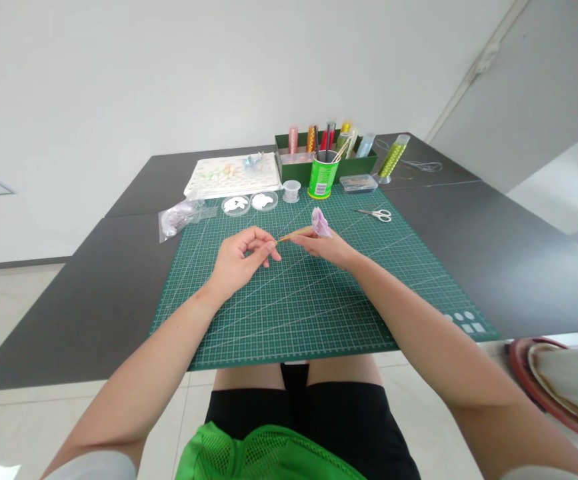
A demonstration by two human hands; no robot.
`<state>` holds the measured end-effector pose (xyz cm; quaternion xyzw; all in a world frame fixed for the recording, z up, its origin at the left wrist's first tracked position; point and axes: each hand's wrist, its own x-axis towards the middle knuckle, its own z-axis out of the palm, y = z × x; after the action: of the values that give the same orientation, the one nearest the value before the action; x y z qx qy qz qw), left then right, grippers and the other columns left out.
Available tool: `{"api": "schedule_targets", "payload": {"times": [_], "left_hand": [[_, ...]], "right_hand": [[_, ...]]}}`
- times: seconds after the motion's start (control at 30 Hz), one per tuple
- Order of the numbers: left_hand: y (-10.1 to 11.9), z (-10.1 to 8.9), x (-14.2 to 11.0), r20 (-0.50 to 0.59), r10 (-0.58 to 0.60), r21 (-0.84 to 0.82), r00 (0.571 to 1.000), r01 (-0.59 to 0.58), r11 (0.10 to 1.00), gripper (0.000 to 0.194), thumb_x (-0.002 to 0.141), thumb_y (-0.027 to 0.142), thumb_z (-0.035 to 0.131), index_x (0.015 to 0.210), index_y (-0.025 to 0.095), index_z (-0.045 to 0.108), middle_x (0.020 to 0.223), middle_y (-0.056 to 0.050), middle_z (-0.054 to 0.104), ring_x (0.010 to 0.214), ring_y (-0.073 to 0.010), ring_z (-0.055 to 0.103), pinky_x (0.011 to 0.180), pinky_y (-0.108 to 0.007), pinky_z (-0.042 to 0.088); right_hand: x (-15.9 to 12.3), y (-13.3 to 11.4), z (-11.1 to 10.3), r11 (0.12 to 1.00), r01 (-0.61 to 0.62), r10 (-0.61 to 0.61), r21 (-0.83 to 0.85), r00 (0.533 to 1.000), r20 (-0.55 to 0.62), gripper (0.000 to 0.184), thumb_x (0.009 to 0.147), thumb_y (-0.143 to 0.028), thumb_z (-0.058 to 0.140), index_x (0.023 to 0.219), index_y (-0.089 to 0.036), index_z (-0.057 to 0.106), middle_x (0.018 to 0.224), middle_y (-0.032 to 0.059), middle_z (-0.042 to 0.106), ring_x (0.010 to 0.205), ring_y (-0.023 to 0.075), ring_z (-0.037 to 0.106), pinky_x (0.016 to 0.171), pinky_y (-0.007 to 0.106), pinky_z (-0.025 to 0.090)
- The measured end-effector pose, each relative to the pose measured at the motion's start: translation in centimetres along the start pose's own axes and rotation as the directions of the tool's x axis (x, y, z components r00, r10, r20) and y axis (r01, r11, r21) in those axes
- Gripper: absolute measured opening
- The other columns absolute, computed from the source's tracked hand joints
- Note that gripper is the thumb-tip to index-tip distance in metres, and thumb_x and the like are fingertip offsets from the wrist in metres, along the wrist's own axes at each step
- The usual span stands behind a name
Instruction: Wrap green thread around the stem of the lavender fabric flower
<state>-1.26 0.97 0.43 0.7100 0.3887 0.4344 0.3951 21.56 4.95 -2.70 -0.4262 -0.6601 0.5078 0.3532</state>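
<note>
Above the cutting mat (289, 307), my right hand (326, 248) is closed around a slim tan stem (296, 233). A pale purple, petal-like piece (321, 222) stands up by its index finger; how it joins the stem is hidden. My left hand (246, 257) pinches the thin left end of this stem between thumb and index finger, its other fingers curled loosely. The two hands are a short way apart, with part of the stem bare between them. Scissors (376, 214) lie on the mat beyond my right hand.
Two shallow dishes (235, 205) of white pieces, a small clear tub (291, 191) and a green can (323, 177) of sticks stand behind. Thread spools fill a dark green box (289, 170). A plastic bag (181, 217) and white sheets (203, 180) lie left.
</note>
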Motion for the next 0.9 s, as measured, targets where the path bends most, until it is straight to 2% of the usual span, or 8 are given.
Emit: {"api": "schedule_targets", "payload": {"times": [0.13,0.23,0.33,0.4,0.47,0.63,0.77,0.9], "left_hand": [[-0.8,-0.3,0.4,-0.180,0.041,0.048,0.983,-0.033,0.998,0.021,0.096,0.039,0.066,0.088,0.019,0.067,0.076,-0.003,0.078,0.057,-0.0116,0.065,0.061,-0.024,0.052],[-1.1,-0.5,0.6,-0.274,0.068,0.109,0.959,-0.039,0.993,0.018,0.096,0.035,0.065,0.088,0.019,0.067,0.075,-0.001,0.077,0.057,-0.0107,0.065,0.062,-0.023,0.052],[-1.3,-0.6,0.8,-0.325,0.093,0.164,0.941,-0.041,0.986,0.016,0.096,0.034,0.065,0.088,0.020,0.067,0.074,0.000,0.077,0.055,-0.0105,0.064,0.061,-0.023,0.052],[-1.5,-0.6,0.9,-0.342,0.105,0.203,0.934,-0.035,0.979,0.016,0.096,0.033,0.064,0.087,0.020,0.066,0.074,0.000,0.077,0.056,-0.0106,0.065,0.062,-0.023,0.052],[-1.7,-0.7,1.0,-0.349,0.113,0.245,0.930,-0.025,0.969,0.015,0.096,0.032,0.064,0.087,0.020,0.066,0.074,0.001,0.078,0.057,-0.0110,0.066,0.064,-0.024,0.052],[-2.1,-0.9,1.2,-0.280,0.070,0.397,0.957,0.049,0.917,0.013,0.095,0.029,0.061,0.086,0.021,0.066,0.075,0.001,0.079,0.059,-0.0132,0.068,0.064,-0.025,0.049],[-2.4,-0.9,1.3,-0.166,0.010,0.518,0.986,0.078,0.852,0.011,0.094,0.028,0.060,0.087,0.022,0.067,0.075,0.002,0.079,0.059,-0.0147,0.067,0.062,-0.026,0.043],[-2.5,-0.5,1.2,0.014,-0.020,0.515,1.000,0.010,0.857,0.011,0.095,0.029,0.060,0.089,0.023,0.066,0.076,0.003,0.080,0.063,-0.0156,0.070,0.066,-0.027,0.045]], "right_hand": [[-0.2,-0.4,0.2,0.998,0.004,0.001,-0.068,0.997,0.074,0.042,0.089,-0.048,0.067,0.109,-0.014,0.083,0.051,-0.0072,0.043,0.051,0.0090,0.032,0.053,0.027,0.027],[-0.4,-0.8,0.2,0.995,0.033,-0.020,-0.096,0.991,0.133,0.037,0.089,-0.045,0.069,0.105,-0.016,0.085,0.056,-0.0032,0.057,0.055,0.0104,0.040,0.057,0.028,0.032],[-0.4,-1.0,0.5,0.994,0.084,-0.062,-0.077,0.965,0.254,0.035,0.088,-0.045,0.072,0.102,-0.016,0.086,0.074,0.0029,0.072,0.064,0.0128,0.051,0.062,0.028,0.037],[-0.6,-1.1,0.7,0.992,0.113,-0.085,-0.065,0.940,0.330,0.037,0.088,-0.047,0.072,0.104,-0.016,0.085,0.081,0.0046,0.075,0.066,0.0133,0.052,0.062,0.028,0.037],[-0.7,-1.3,1.0,0.989,0.133,-0.100,-0.063,0.923,0.371,0.040,0.089,-0.050,0.072,0.107,-0.017,0.085,0.078,0.0039,0.074,0.064,0.0126,0.048,0.059,0.027,0.033],[-1.6,-2.5,1.1,0.985,0.173,-0.159,-0.004,0.913,0.376,0.043,0.091,-0.051,0.071,0.110,-0.015,0.083,0.063,-0.0016,0.058,0.057,0.0097,0.033,0.055,0.027,0.022],[-2.2,-3.7,0.3,0.972,0.212,-0.232,0.102,0.933,0.274,0.035,0.092,-0.045,0.071,0.103,-0.014,0.084,0.057,-0.0048,0.045,0.055,0.0085,0.027,0.053,0.028,0.019],[-2.2,-4.0,-0.7,0.954,0.253,-0.277,0.159,0.949,0.149,0.030,0.093,-0.041,0.069,0.096,-0.016,0.084,0.053,-0.0061,0.038,0.053,0.0087,0.028,0.050,0.028,0.019]]}}
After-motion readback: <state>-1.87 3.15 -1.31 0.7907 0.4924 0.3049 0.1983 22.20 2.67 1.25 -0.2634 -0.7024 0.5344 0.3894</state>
